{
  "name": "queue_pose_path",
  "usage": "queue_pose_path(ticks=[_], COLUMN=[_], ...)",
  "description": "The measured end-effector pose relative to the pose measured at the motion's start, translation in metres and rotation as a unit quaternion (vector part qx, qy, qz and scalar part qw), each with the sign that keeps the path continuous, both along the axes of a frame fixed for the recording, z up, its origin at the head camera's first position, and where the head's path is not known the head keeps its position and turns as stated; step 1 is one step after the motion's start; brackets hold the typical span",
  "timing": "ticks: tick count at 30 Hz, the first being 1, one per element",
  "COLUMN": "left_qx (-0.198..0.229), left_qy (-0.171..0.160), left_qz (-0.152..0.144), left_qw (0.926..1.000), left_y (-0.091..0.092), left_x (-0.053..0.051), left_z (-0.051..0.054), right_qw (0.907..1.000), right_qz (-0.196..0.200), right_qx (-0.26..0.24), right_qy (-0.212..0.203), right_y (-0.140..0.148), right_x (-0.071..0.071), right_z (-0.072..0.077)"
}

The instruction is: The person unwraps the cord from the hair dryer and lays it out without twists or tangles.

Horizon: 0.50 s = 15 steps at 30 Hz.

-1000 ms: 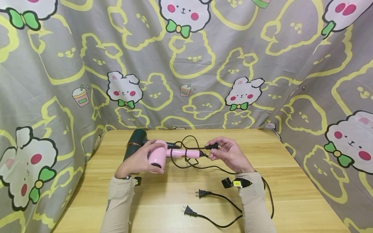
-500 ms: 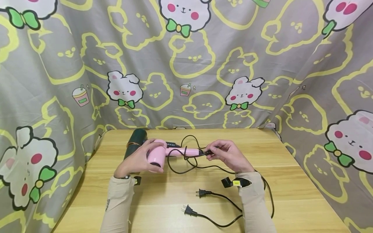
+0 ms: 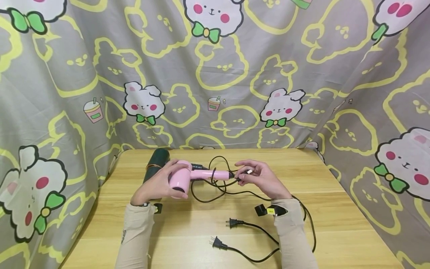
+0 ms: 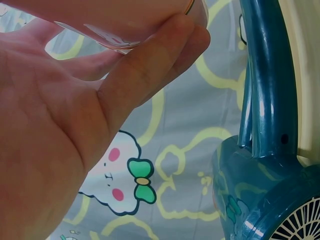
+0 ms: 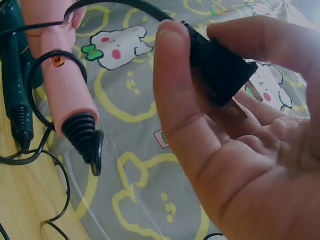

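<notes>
A pink hair dryer [image 3: 180, 182] lies sideways with its handle pointing right. My left hand [image 3: 157, 186] grips it round the barrel, thumb at the near end. A black plug [image 5: 222, 70] is pinched between the thumb and fingers of my right hand [image 3: 264, 181], just beyond the handle's end; its prongs are partly hidden by the hand. One turn of black cord [image 5: 85, 67] circles the pink handle, and more cord hangs in a loose loop below. A dark green hair dryer [image 3: 155, 166], also seen as teal in the left wrist view, rests behind my left hand.
Two black two-pin plugs [image 3: 234, 223] [image 3: 219, 243] lie on the wooden table [image 3: 188, 231] nearer me. Their cords run under my right forearm. Another cord [image 3: 313, 231] curves round on the right. A patterned curtain [image 3: 215, 86] encloses the table's back and sides.
My right hand has brought the plug down past the handle and turned it. The loop of cord that lay across the handle now hangs below it. My left hand stays nearly still.
</notes>
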<state>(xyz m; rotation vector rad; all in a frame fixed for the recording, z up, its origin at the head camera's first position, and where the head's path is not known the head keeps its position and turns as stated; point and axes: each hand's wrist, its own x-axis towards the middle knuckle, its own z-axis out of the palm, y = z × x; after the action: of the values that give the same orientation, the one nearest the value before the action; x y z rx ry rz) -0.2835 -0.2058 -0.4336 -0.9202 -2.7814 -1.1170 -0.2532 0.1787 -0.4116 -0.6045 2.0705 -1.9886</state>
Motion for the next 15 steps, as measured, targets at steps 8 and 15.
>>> queue_pose_path(ticks=[8, 15], left_qx=[0.003, 0.001], left_qy=[0.012, 0.007], left_qz=[0.001, 0.002], left_qw=[0.9999, 1.0], left_y=[-0.0014, -0.0019], left_x=[-0.0005, -0.0003], left_z=[-0.0002, 0.0002], right_qw=[0.9996, 0.9996], right_qz=[-0.008, -0.012], right_qx=[0.025, 0.02], right_qy=[-0.011, -0.014], right_y=[0.0018, 0.0032], right_x=[-0.0032, -0.0064], right_z=[-0.0019, -0.0061])
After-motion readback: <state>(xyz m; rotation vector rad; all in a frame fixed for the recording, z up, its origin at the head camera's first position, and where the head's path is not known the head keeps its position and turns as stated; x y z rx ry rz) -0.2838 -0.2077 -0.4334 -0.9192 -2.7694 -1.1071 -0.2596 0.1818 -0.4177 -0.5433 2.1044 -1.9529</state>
